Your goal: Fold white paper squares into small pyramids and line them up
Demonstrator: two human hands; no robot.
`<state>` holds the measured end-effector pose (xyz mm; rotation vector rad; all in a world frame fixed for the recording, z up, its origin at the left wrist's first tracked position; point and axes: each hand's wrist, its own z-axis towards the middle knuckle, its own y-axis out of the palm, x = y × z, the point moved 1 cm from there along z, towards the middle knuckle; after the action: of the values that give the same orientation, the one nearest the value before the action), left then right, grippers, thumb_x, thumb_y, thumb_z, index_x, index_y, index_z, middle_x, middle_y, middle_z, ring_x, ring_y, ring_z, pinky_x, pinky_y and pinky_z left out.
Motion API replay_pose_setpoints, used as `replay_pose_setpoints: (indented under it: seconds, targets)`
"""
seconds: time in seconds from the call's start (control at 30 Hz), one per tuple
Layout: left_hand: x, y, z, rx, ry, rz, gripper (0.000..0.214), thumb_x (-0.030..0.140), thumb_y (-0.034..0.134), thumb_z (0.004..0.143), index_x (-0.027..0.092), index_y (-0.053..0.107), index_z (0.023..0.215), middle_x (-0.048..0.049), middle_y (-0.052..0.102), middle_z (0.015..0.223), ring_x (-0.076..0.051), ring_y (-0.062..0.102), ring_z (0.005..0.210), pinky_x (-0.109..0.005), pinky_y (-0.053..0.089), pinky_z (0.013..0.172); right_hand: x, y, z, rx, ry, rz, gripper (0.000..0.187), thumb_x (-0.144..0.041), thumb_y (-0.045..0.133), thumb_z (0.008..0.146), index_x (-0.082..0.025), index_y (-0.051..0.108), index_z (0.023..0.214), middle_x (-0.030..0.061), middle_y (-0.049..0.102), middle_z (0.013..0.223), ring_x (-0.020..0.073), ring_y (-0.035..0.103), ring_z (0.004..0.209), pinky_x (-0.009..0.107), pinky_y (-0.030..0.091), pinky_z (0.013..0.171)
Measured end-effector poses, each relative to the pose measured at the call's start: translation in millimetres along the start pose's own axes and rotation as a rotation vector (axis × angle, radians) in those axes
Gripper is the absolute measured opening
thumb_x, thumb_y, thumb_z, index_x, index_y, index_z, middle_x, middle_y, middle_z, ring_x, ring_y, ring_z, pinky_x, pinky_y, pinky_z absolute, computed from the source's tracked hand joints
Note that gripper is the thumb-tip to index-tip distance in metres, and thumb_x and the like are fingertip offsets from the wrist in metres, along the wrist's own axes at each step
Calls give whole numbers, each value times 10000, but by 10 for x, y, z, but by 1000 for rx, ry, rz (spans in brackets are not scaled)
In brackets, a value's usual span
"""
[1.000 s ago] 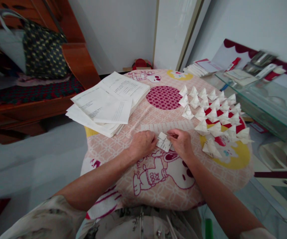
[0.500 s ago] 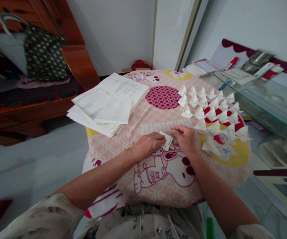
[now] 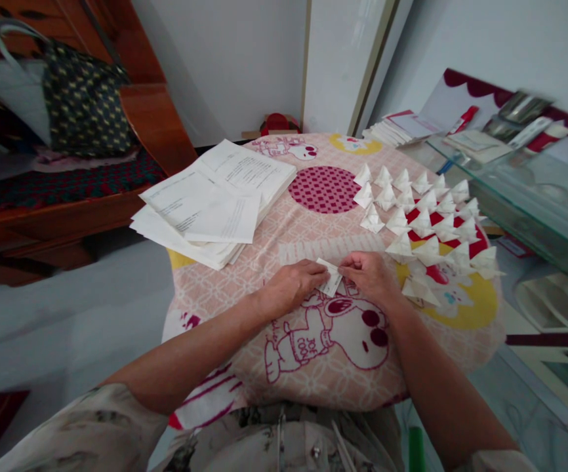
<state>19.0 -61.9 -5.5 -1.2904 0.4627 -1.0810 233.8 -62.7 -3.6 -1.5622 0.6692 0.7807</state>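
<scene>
Between my hands is a small folded piece of printed white paper (image 3: 330, 278), lying near the middle of the cloth-covered table. My left hand (image 3: 296, 283) grips its left side, fingers pressed together. At its upper right edge, the thumb and fingertips of my right hand (image 3: 365, 272) pinch the paper. Several folded white paper pieces (image 3: 424, 223) with upright points stand in rows on the right of the table; one lies nearest my right wrist. A stack of printed paper sheets (image 3: 220, 196) rests at the left rear.
The round table wears a pink patterned tablecloth (image 3: 225, 295). At the right is a glass shelf (image 3: 525, 190) with a red marker (image 3: 462, 121) and other items. To the left a wooden bench (image 3: 156, 131) carries a dark patterned bag (image 3: 84, 98).
My right hand has come in slightly to the left and now touches the folded paper's edge. The left hand keeps its hold. The view has shifted a little.
</scene>
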Motion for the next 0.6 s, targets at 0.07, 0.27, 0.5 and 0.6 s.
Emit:
replay_pose_setpoints:
  seconds: [0.07,0.27,0.5,0.6]
  targets:
    - [-2,3,-3,-5,-1,5,268,90,497,943,155,685,1123,-106,705,1171,-210,664,1075,-324,568,900,-20,4,14,-8,3,-27,132,-275,619,786,-189,668,698,-22,622,553,120,530,515,245,388,532]
    - [11,-16,-13,-18,-1,-4,316,79,502,938,162,654,1202,-111,690,1206,-220,649,1120,-348,565,925,-94,33,37,40,35,-149,163,-203,642,761,-209,635,598,-13,618,522,132,532,506,262,366,530]
    - [26,-2,1,-27,87,114,367,121,508,959,135,583,1318,-142,638,1313,-245,617,1165,-376,553,950,-58,82,61,98,-4,-226,190,-213,657,754,-222,634,566,9,629,519,139,522,507,267,331,517]
    - [10,27,4,-26,100,129,347,125,490,970,139,592,1302,-125,631,1338,-229,611,1152,-359,545,951,-63,78,59,109,28,-213,194,-218,665,748,-220,624,558,1,618,507,140,520,503,269,328,522]
